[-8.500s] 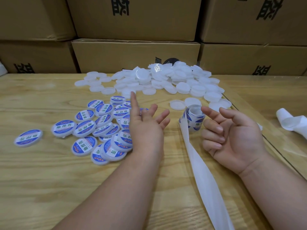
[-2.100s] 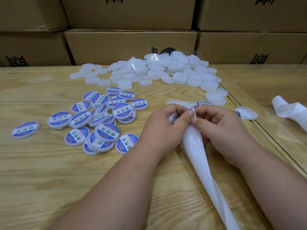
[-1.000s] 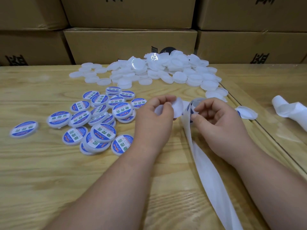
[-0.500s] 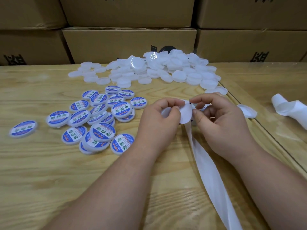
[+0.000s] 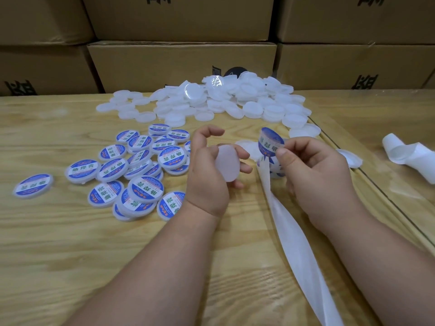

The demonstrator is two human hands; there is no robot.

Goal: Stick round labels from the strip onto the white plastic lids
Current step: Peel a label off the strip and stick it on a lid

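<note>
From my head camera, my left hand [image 5: 207,175] cradles a bare white lid [image 5: 227,163], fingers curled round its edge, just above the wooden surface [image 5: 70,255]. My right hand [image 5: 315,175] pinches a round blue label [image 5: 270,141] between thumb and forefinger, lifted off the backing strip [image 5: 296,243]. Labelled lids [image 5: 141,168] lie to the left; the plain lid pile [image 5: 223,102] sits beyond.

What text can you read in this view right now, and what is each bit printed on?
"助焊膏": large green characters, seen upside down, on the labelled lids.
Same characters, curved and partly hidden, on the label pinched by the right hand.
Small red line on those labels: too small to read.
Black print on the cardboard boxes: cut off, unreadable.
Plain lid in the left hand: no text.
</note>
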